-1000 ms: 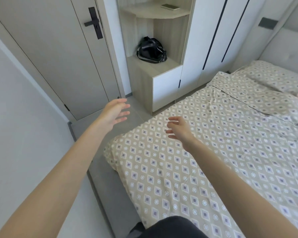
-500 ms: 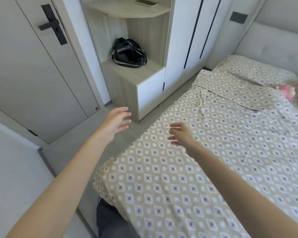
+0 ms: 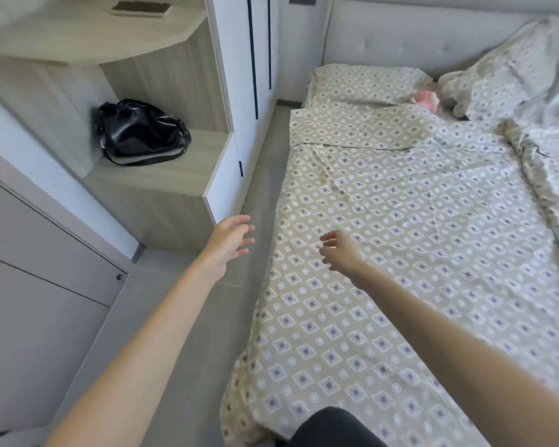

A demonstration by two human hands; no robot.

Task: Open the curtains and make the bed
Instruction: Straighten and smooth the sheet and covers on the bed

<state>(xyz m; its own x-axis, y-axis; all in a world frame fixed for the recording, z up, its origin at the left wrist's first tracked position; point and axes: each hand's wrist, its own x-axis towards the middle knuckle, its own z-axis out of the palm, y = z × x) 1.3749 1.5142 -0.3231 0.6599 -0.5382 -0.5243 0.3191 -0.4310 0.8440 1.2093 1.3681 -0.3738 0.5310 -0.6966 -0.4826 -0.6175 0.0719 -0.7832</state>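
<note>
A beige diamond-patterned duvet (image 3: 417,240) lies spread over the bed, its left edge hanging to the floor. A flat pillow (image 3: 368,83) lies at the headboard, and a second pillow (image 3: 510,72) leans tilted in the far right corner. Something pink (image 3: 426,100) peeks out between them. The duvet is bunched in a ridge (image 3: 536,175) along its right side. My left hand (image 3: 229,241) hovers over the floor beside the bed, fingers relaxed, holding nothing. My right hand (image 3: 341,251) hovers just above the duvet's left part, fingers loosely curled, empty. No curtains are in view.
A narrow grey floor strip (image 3: 259,175) runs between the bed and a white wardrobe (image 3: 246,59). A wooden open shelf unit (image 3: 162,179) holds a black bag (image 3: 139,132). A door (image 3: 29,301) stands at the left. The padded headboard (image 3: 417,37) is at the back.
My view has swung right and toward the head of the bed, bringing both pillows into sight. Both hands stay outstretched and empty, with the right one still over the duvet.
</note>
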